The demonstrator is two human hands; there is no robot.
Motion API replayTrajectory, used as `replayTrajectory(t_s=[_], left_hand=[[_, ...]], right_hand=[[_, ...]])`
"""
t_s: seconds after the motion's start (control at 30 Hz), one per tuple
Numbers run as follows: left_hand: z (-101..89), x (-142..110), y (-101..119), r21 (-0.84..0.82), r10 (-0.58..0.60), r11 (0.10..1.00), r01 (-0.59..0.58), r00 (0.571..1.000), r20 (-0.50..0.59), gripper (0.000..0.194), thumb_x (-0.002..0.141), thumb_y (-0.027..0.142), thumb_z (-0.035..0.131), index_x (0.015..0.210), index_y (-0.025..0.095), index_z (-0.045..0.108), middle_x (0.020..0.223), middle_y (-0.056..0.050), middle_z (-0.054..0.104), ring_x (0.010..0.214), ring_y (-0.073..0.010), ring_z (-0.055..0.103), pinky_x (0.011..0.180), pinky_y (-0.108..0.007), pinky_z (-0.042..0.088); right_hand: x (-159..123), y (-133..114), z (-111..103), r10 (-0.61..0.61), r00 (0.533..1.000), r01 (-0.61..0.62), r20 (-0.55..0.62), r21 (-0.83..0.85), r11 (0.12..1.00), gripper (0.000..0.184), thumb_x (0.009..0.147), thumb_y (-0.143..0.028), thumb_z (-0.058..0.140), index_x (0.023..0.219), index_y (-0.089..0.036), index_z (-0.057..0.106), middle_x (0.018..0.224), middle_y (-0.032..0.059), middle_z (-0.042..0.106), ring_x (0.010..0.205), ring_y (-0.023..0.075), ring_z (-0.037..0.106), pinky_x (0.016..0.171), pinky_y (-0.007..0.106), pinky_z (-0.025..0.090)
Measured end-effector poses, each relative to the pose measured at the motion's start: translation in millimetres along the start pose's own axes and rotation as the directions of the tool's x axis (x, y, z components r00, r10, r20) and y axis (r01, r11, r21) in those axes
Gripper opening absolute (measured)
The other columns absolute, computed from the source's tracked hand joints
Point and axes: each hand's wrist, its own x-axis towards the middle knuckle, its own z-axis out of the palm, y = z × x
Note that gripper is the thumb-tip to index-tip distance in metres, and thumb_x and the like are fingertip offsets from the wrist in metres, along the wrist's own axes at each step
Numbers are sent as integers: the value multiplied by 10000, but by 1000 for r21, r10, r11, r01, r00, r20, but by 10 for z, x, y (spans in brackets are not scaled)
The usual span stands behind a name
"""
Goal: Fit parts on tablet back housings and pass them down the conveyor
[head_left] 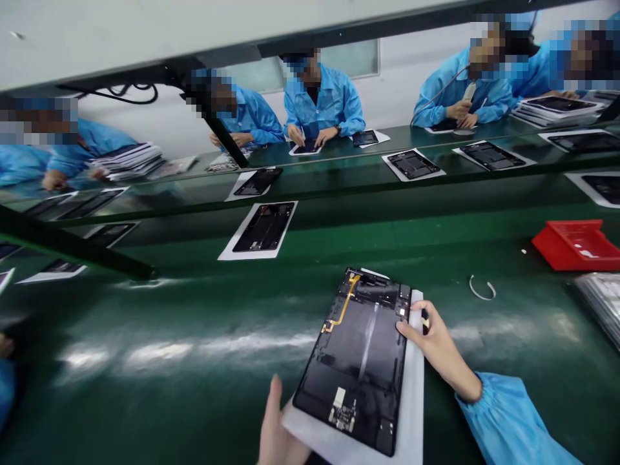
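An opened black tablet chassis (358, 361) with a yellow flex cable lies on a white foam sheet (414, 400) on the green bench in front of me. My right hand (433, 345) rests at the chassis's right edge, thumb touching it, fingers pinched round a small dark object I cannot name. My left hand (276, 429) sits at the sheet's lower left corner, thumb up along its edge; its other fingers are out of view.
More chassis on white sheets (264, 229) ride the green conveyor (339, 181) beyond. A red tray (576, 245) and a stack of bagged parts (603, 300) stand at the right. A curved white strip (482, 289) lies nearby. Several workers in blue coats sit across the line.
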Motion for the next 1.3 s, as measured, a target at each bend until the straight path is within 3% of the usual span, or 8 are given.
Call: replayTrajectory(t_s=[0.13, 0.33, 0.47, 0.57, 0.7, 0.8, 0.97, 1.3], left_hand=[[8, 123, 308, -110, -74, 991, 74, 997, 11, 773, 780, 803, 349, 1164, 224, 688, 1181, -90, 689, 1286, -360, 485, 1117, -531, 308], [134, 158, 414, 400, 12, 917, 2, 999, -33, 414, 837, 534, 599, 1143, 267, 683, 1155, -38, 695, 1123, -298, 606, 1002, -431, 452], [114, 111, 578, 791, 150, 606, -82, 989, -13, 308, 875, 476, 553, 1020, 249, 702, 861, -24, 713, 787, -232, 666, 698, -315, 537], [111, 126, 736, 967, 398, 256, -16, 913, -91, 271, 879, 459, 542, 986, 246, 671, 760, -18, 661, 650, -205, 619, 571, -291, 490], [397, 370, 896, 964, 525, 44, -263, 827, 202, 236, 914, 393, 530, 1073, 241, 616, 960, -51, 667, 888, -228, 637, 776, -348, 518], [726, 720, 926, 873, 438, 45, -486, 795, 420, 257, 927, 319, 543, 1168, 239, 586, 1098, -64, 646, 1040, -221, 600, 923, -368, 478], [969, 1211, 815, 816, 424, 138, -562, 778, 464, 261, 898, 315, 603, 1143, 239, 651, 1055, -48, 659, 1004, -204, 601, 907, -335, 469], [882, 1125, 784, 832, 409, 124, -541, 791, 454, 153, 922, 236, 544, 883, 211, 690, 885, -29, 681, 834, -182, 571, 771, -321, 440]], right_hand=[[29, -76, -69, -39, 998, 44, 52, -96, 994, 363, 745, -417, 701, 908, -233, 433, 778, -41, 576, 708, 152, 572, 655, 276, 477], [-2, -75, -147, -150, 983, 177, 106, -329, 927, 267, 818, -408, 631, 988, -224, 538, 969, 25, 612, 856, 182, 596, 718, 287, 482], [16, -71, -276, -304, 946, 230, -111, -428, 874, 255, 891, -443, 547, 910, -200, 623, 1050, 90, 601, 949, 216, 589, 778, 324, 479], [10, -99, -312, -294, 944, 223, -148, -370, 902, 387, 955, -459, 434, 766, -191, 640, 1013, 89, 619, 904, 203, 598, 796, 331, 470], [-65, -114, -222, -216, 973, 185, -81, -285, 941, 468, 990, -478, 322, 779, -193, 628, 844, 60, 622, 764, 170, 589, 682, 284, 477], [-113, -60, -145, -174, 985, 168, -5, -234, 958, 349, 968, -462, 417, 834, -197, 600, 726, 19, 587, 681, 154, 583, 650, 264, 477], [-113, 79, -100, -171, 985, 175, 40, -177, 969, 211, 901, -411, 572, 886, -204, 608, 842, 37, 622, 778, 180, 625, 711, 289, 518], [-108, 82, -56, -187, 982, 176, -24, -225, 958, 181, 881, -369, 607, 836, -198, 648, 824, 49, 636, 777, 191, 627, 711, 310, 524]])
